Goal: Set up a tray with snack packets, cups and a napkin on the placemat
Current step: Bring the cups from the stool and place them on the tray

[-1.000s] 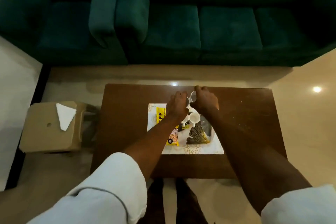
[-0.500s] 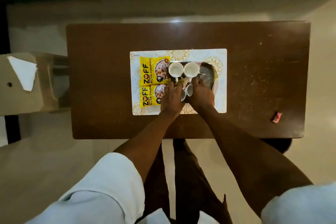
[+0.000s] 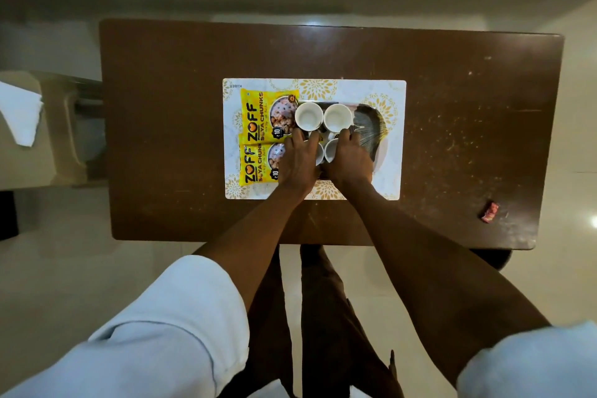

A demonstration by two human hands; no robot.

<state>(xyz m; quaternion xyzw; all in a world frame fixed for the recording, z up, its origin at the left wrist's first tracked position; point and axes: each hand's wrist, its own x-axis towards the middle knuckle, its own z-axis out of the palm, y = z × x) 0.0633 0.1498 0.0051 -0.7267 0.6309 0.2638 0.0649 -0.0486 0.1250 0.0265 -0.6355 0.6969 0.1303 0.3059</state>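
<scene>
Gripping two white cups on a dark tray [image 3: 371, 126], which sits on the placemat [image 3: 394, 152].
Left hand [image 3: 298, 163] grasps the near-left cup [image 3: 319, 153] and right hand [image 3: 350, 161] the near-right cup [image 3: 331, 150]. The far cups [image 3: 309, 116] stand just beyond the fingertips, and the Zoff snack packets [image 3: 256, 126] lie left of the left hand.

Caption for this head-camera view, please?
Left hand, right hand hold near cups on the tray, beside far cups and snack packets.

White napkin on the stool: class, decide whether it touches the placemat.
Apart. The head view shows the white napkin on the stool, with bare brown table between it and the placemat.
</scene>
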